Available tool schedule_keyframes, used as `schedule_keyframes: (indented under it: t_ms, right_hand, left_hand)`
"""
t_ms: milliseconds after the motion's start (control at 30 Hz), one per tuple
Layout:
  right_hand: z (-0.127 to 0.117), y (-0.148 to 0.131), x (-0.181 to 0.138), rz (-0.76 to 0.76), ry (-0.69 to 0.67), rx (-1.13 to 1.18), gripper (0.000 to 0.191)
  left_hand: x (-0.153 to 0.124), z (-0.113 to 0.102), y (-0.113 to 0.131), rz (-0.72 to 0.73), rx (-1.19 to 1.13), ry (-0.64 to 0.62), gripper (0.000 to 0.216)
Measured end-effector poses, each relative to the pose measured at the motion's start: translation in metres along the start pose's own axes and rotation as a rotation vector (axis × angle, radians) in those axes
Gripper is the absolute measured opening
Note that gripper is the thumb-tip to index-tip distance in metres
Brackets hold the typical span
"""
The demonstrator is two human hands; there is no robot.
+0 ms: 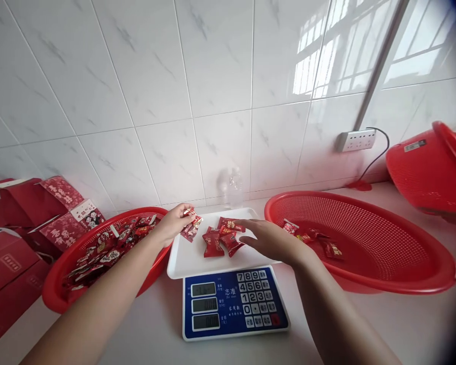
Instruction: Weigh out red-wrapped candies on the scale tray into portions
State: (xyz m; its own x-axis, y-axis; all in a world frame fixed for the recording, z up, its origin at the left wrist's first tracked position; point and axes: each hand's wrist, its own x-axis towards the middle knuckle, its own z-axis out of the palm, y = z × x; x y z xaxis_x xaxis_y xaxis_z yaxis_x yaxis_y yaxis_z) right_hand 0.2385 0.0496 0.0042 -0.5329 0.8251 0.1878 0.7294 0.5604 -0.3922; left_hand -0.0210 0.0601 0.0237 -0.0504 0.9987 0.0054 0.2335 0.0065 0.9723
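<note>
My left hand (174, 223) pinches small red candy packets (191, 225) over the left side of the white scale tray (182, 261). Several red packets (214, 244) lie in the middle of that tray. Above the tray's right side, my right hand (264, 237) reaches in with its fingers stretched out, close to the packets; nothing shows in its grasp. The scale's blue panel (231, 304) faces me, with number keys on the right and small displays on the left.
At left, a red basket (49, 289) holds many packets, beside red boxes (11, 268). A larger red basket (414, 268) at right holds several packets. Behind the tray stands a clear bottle (234, 188). A power strip (357, 141) and another basket (421, 167) are far right.
</note>
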Motion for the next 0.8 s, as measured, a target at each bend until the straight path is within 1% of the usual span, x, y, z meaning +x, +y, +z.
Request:
schedule_keyframes:
  t_ms: [100, 233, 333, 467, 600, 800]
  right_hand:
    - [-0.002, -0.001, -0.001, -0.017, 0.003, 0.018, 0.049]
    - [-0.005, -0.001, -0.003, -0.03, 0.019, 0.029, 0.048]
    - [-0.006, -0.001, -0.003, -0.03, 0.033, 0.034, 0.047]
    - [-0.007, -0.003, -0.004, -0.032, 0.023, 0.048, 0.048]
    - [-0.008, -0.003, -0.003, -0.023, 0.018, 0.059, 0.048]
    - [-0.006, -0.004, -0.002, -0.015, 0.004, 0.07, 0.05]
  left_hand:
    - [0.015, 0.023, -0.007, 0.035, 0.012, 0.016, 0.034]
    - [0.033, 0.038, -0.018, 0.087, 0.059, 0.041, 0.032]
    - [0.041, 0.041, -0.022, 0.129, 0.091, 0.032, 0.029]
    - [0.044, 0.044, -0.022, 0.169, 0.134, 0.012, 0.025]
    - [0.043, 0.046, -0.021, 0.203, 0.187, -0.015, 0.022]
    - [0.035, 0.048, -0.02, 0.201, 0.326, -0.11, 0.018]
